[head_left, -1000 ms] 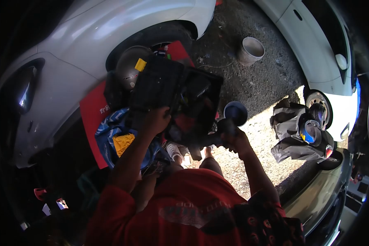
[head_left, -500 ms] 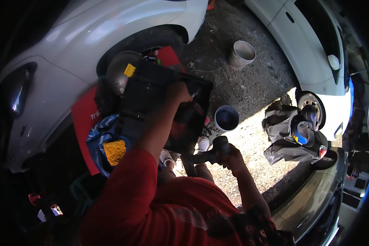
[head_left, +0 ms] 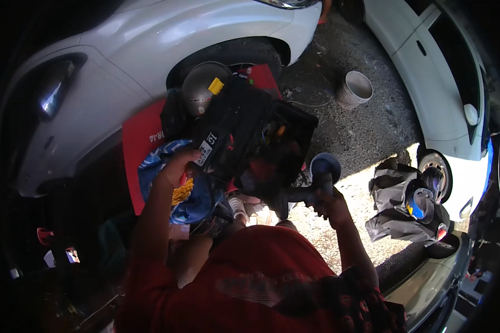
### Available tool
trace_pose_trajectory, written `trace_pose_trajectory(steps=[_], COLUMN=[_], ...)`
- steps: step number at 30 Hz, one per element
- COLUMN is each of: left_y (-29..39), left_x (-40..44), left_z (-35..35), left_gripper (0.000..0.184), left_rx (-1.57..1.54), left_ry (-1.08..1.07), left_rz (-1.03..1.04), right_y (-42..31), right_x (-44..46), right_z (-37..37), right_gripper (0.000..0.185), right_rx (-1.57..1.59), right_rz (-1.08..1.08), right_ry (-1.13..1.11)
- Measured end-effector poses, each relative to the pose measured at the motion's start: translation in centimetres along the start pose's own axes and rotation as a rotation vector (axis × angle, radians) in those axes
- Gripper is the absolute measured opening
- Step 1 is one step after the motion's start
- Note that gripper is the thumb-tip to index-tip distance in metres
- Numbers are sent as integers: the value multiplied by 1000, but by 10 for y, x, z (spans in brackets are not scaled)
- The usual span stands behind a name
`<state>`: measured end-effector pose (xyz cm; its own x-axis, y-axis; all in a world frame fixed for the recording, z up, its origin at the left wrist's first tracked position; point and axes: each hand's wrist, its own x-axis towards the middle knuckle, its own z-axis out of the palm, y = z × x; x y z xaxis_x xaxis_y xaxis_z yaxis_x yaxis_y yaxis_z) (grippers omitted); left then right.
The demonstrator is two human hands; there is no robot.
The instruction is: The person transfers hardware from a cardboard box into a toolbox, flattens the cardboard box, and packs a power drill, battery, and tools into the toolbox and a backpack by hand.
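An open black toolbox [head_left: 303, 158] is in front of me, its lid [head_left: 241, 100] with a yellow latch folded to the left and dark, partly orange items inside. Beside the lid, my left hand [head_left: 179, 166] is closed on a dark item with a white printed label [head_left: 206, 149]; its kind is unclear against the black lid. My right hand [head_left: 332, 208] grips a dark power tool [head_left: 305, 194] at the near right of the box. Shadow hides which tool it is.
A grey helmet [head_left: 203, 86] and a blue bag [head_left: 197, 202] lie by a red board [head_left: 133, 150] beside a white car [head_left: 133, 39]. A white bucket [head_left: 354, 91] and a dark bucket [head_left: 326, 161] stand on gravel. At right, a helmet [head_left: 420, 204] rests on black cloth near more cars.
My left hand has moved from over the toolbox to the lid's left edge, and the white label now shows at its fingers. My right hand still holds the power tool. The view has shifted.
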<state>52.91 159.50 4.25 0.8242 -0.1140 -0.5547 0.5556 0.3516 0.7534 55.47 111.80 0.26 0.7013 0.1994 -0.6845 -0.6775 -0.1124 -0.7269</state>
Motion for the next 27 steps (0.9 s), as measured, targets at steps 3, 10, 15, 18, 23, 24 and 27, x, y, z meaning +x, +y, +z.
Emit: trace_pose_trajectory(steps=[3, 10, 15, 18, 23, 24, 27], left_y=[-26, -85, -140, -117, -86, -84, -89], left_x=[-66, -165, -148, -129, -121, -119, -113], left_z=[-32, -38, -72, -73, -76, -71, -49], left_gripper=[46, 51, 52, 54, 63, 63, 61], left_rx=[-24, -208, -495, -539, -417, -420, -494], left_ry=[82, 264, 61, -109, -142, -146, -142], left_rz=[7, -58, -117, -206, -320, -316, -316], right_y=[-5, -19, -15, -31, -25, -24, -20], right_x=[13, 24, 37, 33, 51, 50, 43], right_z=[28, 107, 176, 232, 255, 246, 231], right_gripper=[37, 48, 82, 97, 96, 96, 98], right_rx=[81, 148, 310, 255, 186, 180, 175], right_rz=[-26, -11, 136, 192, 104, 153, 170], right_ry=[-141, -492, -956, -1133, -1314, -1294, -1218])
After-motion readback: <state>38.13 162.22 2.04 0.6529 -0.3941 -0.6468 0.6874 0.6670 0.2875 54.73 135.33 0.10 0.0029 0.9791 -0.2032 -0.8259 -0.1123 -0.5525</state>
